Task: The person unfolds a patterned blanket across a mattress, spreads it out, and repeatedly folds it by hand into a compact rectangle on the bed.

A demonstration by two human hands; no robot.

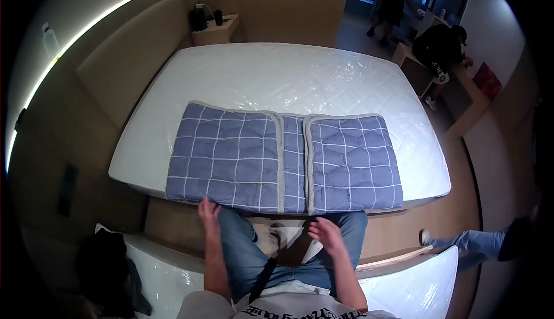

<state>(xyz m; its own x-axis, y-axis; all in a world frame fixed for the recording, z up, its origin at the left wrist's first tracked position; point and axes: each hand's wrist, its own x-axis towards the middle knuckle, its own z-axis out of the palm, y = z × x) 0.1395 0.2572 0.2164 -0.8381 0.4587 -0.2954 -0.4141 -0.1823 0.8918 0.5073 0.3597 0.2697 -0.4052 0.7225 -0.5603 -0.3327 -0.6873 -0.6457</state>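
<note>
A blue quilted pad (231, 151) with white grid lines and grey binding lies on the white mattress (225, 71). Both its ends are folded inward, leaving a narrow strip of the lower layer between the two grey edges. My left hand (209, 210) is at the pad's near edge on the left, fingers apart and holding nothing; whether the fingertips touch the fabric I cannot tell. Just below the pad's near edge, over my right thigh, my right hand (327, 233) hangs in the air with fingers loosely spread and nothing in it.
Behind me is a second plastic-wrapped mattress (167, 278) with dark clothing (109, 273) on it. A nightstand (222, 30) stands at the far left. One person (441, 50) sits by a wooden desk (470, 94), another (395, 1) stands behind, and a leg (473, 241) shows at right.
</note>
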